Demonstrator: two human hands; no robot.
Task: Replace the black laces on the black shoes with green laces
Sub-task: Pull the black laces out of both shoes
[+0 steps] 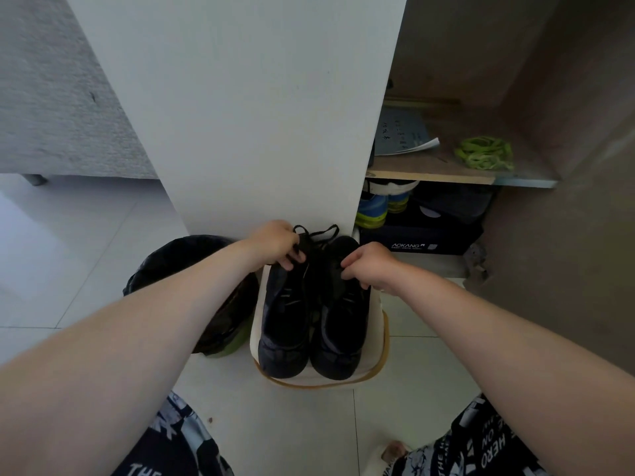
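Note:
Two black shoes [311, 324] stand side by side on a white stool [376, 359] in front of me, toes toward me. My left hand [275, 243] pinches the black laces [318, 233] at the top of the left shoe, and loops of lace stick up behind it. My right hand [369, 266] pinches the lace area of the right shoe with curled fingers. A bundle of green laces [484, 152] lies on a wooden shelf [429, 175] in the open cabinet at the upper right, away from both hands.
A white cabinet door [240, 115] stands straight ahead. A bin with a black bag [192, 266] sits left of the stool. Below the shelf are blue-yellow shoes [372, 209] and a dark shoe box [419, 240]. A booklet [402, 134] lies on the shelf. White floor tiles surround me.

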